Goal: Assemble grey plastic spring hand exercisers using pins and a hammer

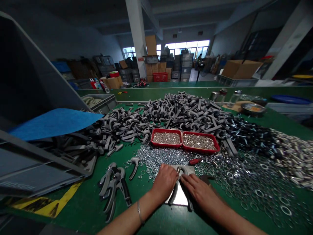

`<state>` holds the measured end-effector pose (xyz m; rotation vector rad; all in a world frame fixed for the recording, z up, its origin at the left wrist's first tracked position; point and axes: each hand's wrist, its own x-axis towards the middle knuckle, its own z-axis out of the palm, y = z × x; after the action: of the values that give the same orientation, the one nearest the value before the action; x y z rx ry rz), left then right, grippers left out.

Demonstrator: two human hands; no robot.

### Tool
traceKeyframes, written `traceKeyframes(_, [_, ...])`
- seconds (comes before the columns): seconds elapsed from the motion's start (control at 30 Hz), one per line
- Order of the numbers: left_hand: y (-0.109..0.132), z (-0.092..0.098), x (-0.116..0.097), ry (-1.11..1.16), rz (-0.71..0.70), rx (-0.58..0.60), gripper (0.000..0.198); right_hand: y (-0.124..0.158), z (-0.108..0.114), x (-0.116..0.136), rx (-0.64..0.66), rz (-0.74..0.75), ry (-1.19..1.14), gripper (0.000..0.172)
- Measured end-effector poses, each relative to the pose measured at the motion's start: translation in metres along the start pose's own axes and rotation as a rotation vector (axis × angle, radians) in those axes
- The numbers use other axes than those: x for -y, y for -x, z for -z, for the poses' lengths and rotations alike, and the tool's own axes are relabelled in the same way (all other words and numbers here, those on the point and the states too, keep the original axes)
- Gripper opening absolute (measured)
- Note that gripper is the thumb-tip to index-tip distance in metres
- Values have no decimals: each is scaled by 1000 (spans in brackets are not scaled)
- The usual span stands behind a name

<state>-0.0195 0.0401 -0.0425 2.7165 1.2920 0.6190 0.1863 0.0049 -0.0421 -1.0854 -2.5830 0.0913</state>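
Note:
In the head view a plier-like hand tool [173, 193] with two curved grey-and-black handles lies on a bright metal plate [182, 195], its handles spread towards me. My left hand [165, 181] is closed at the left of the tool's head, fingers curled around a small metal part there. From the right, my right hand [195, 187] grips the head and the top of the other handle. My fingers hide much of the joint. Just beyond the plate lies a red-handled tool [195, 161]. Loose small metal rings [160, 158] surround the plate's far side.
Two red trays [201, 143] of small metal pins stand before a big heap of grey handle parts [181, 112]. Several similar tools [113, 187] lie at left, near a grey crate [44, 169]. Black parts [251, 133], metal cylinders [295, 156] and larger rings [259, 193] spread right.

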Motion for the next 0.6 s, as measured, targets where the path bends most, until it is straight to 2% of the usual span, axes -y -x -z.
traceKeyframes(0.07, [-1,-1,1,-62,-56,-27,13,14,7,-3,18,-77,-82,50])
traceKeyframes(0.17, [-3,-3,2,-114,-117,-24,16,43,16,-12,-60,-230,-166,42])
traceKeyframes(0.23, [-5,-4,3,-131,-146,-15,18,67,20,-18,-103,-316,-143,36])
traceKeyframes(0.4, [5,-4,5,-176,-251,22,16,120,28,-17,-17,-506,-16,38])
traceKeyframes(0.5, [17,-2,5,-170,-288,46,26,129,28,-14,18,-557,-42,38])
traceKeyframes(0.6, [26,-5,5,-152,-264,65,34,122,31,-15,23,-650,-196,36])
